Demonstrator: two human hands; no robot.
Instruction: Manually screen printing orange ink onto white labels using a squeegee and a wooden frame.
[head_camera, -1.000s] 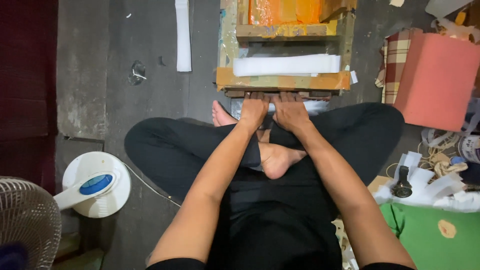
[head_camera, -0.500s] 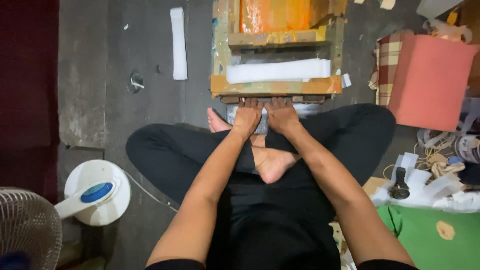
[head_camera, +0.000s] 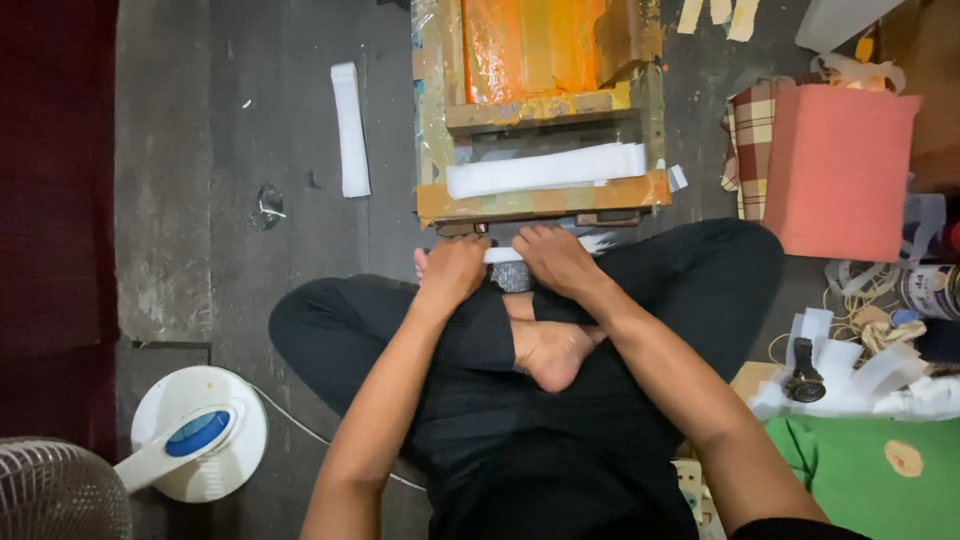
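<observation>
Only one view, from up on the head, looking straight down, fairly near; crossed legs (head_camera: 520, 360) in the middle, wooden frame (head_camera: 540, 110) at 12 o'clock.

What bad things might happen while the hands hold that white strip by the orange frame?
Both hands, left hand and right hand, grip the white strip just below the wooden frame. Its wet-looking orange ink might smear onto fingers or strip. The loose white strip on the frame could slide off. The fan cord beside the knee might snag.
</observation>
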